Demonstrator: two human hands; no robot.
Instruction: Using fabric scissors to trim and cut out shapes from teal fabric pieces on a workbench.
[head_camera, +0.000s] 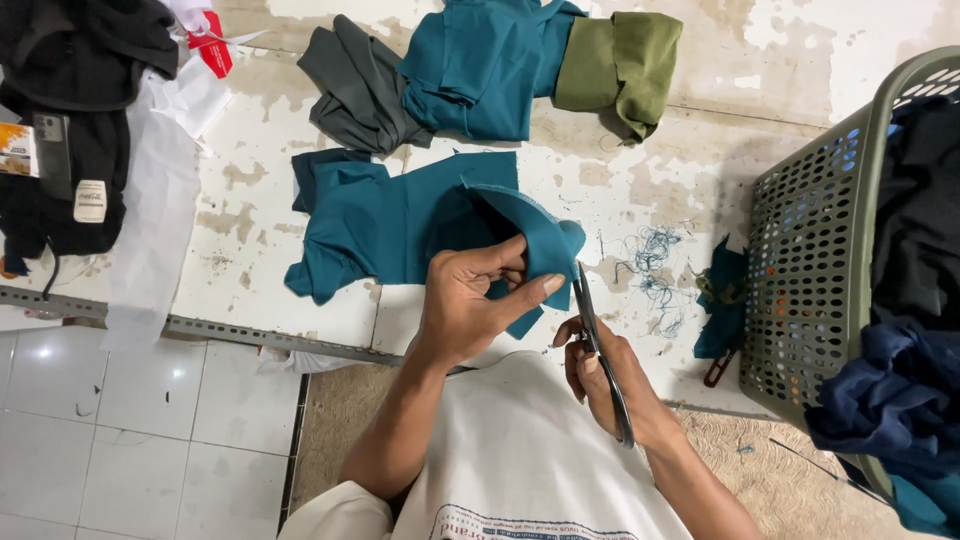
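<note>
Centre frame, the left hand (470, 300) pinches a folded teal fabric piece (535, 235), fingers clamped on its lower edge, just over the worn white counter (250, 220). Right beside it, the right hand (600, 375) is closed around slim dark metal scissors (600, 350), blades touching the cloth. Loose teal threads (655, 265) lie right; a grey-green perforated plastic basket (810, 260) stands at the far right.

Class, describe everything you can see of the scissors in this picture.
The scissors are slim, dark and look like metal. The right hand grips their handles, which it mostly hides. The narrow blades point up and away from the person, their tips at the edge of the folded teal cloth piece that the left hand pinches. Whether the blades are parted cannot be told.
</note>
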